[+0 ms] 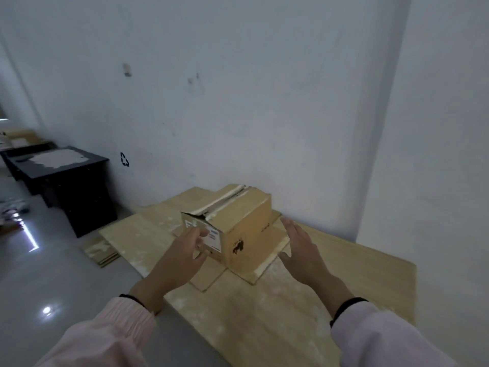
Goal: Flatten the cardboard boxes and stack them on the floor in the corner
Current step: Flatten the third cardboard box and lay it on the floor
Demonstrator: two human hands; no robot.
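A brown cardboard box (238,221) stands upright and unflattened, its top seam taped and torn, a white label on its near end. It rests on a smaller flattened cardboard piece (275,250), which lies on a large flat cardboard sheet (344,282) on the floor in the wall corner. My left hand (182,256) is at the box's labelled end, fingers spread, touching or nearly touching it. My right hand (304,250) hovers open just right of the box, apart from it.
A black cabinet (71,186) stands against the wall at left. More flattened cardboard (102,251) lies at the sheet's left edge. White walls meet in a corner behind the box. Grey glossy floor (53,282) extends left.
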